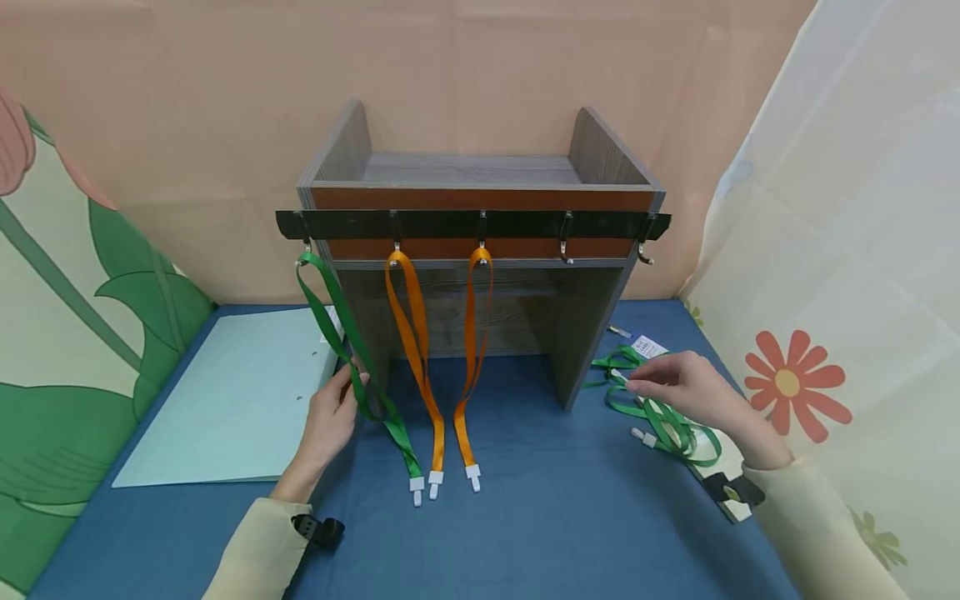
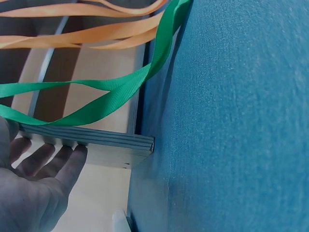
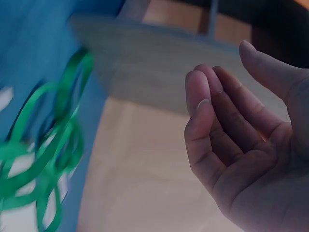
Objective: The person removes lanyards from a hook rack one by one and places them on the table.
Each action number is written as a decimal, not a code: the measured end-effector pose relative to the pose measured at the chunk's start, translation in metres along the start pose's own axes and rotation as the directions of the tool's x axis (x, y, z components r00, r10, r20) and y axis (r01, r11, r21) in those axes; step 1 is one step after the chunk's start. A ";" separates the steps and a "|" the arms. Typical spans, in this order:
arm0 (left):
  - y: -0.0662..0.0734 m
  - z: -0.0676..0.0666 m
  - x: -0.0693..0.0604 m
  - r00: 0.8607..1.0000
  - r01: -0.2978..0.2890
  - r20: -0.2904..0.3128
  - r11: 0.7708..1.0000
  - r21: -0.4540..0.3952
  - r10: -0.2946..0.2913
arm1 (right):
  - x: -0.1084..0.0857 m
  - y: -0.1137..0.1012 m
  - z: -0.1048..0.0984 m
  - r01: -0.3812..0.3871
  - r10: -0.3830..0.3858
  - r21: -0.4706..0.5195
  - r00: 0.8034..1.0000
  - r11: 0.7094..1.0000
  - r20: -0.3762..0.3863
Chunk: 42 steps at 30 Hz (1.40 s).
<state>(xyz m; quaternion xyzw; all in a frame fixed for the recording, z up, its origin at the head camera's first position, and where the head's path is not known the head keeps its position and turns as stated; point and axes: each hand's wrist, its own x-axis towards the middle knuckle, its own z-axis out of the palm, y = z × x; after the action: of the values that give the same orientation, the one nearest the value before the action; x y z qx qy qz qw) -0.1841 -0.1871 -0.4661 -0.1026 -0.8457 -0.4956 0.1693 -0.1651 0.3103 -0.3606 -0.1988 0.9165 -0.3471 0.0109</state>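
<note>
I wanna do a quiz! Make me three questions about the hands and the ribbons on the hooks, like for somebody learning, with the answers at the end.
1. Counting: how many hooks on the black rail have a lanyard hanging from them?
2. True or false: the right hand is holding an orange lanyard.
3. Pick one. The left hand is touching:
A) the red flower
B) the grey shelf
C) a white clip

Key:
1. Three: one green lanyard and two orange lanyards.
2. False. It holds nothing and is near the loose green lanyards.
3. B
</note>
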 end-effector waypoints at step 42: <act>0.003 -0.003 -0.001 1.000 -0.006 -0.004 1.000 0.012 0.006 | 0.099 -0.172 0.051 0.498 -0.332 0.322 0.829 0.805 -0.451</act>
<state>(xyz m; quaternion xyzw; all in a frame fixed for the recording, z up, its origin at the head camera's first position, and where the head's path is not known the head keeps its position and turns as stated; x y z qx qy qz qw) -0.1816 -0.1878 -0.4625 -0.1030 -0.8480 -0.4903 0.1730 -0.1869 0.1245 -0.2774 -0.3211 0.7351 -0.5634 -0.1978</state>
